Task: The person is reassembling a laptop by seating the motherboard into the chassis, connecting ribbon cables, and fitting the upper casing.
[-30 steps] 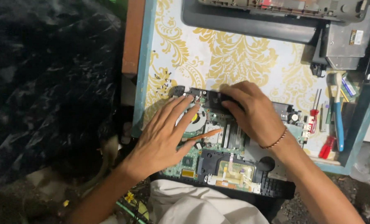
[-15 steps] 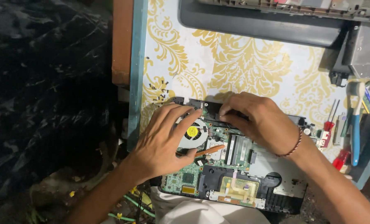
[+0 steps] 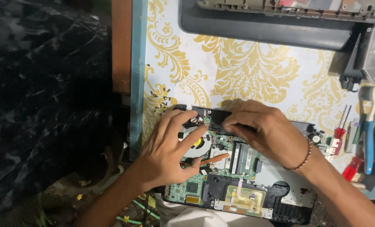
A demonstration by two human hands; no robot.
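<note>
The left hand (image 3: 170, 147) lies spread and flat on the near-left part of an opened laptop base, its index and middle fingertips (image 3: 202, 128) reaching a small bundle of wires beside the round cooling fan (image 3: 195, 145), the thumb stretched out just above a copper heat pipe (image 3: 215, 158); the fingers are extended, not closed around anything. The right hand (image 3: 271, 134) rests knuckles-up over the far edge of the board, its fingertips (image 3: 229, 122) curled down onto a black part (image 3: 221, 115) there; whether they pinch it or only press on it cannot be told, since the fingers hide the contact. A beaded bracelet (image 3: 305, 155) circles the right wrist. Under both hands sits the green motherboard (image 3: 242, 157), with memory sticks between the hands and a pale ribbon cable over a dark plate nearer the person. The laptop base (image 3: 288, 206) lies at the near edge of the table (image 3: 255, 71), which carries a white cover with gold floral pattern and a teal rim along its left edge. Toward the right edge lie red-handled screwdrivers (image 3: 341, 130) and blue-handled pliers (image 3: 368, 138), well apart from the left hand. Along the far edge rests a dark grey laptop shell (image 3: 263, 29), with a grey metal-cased part at the far-right corner.
</note>
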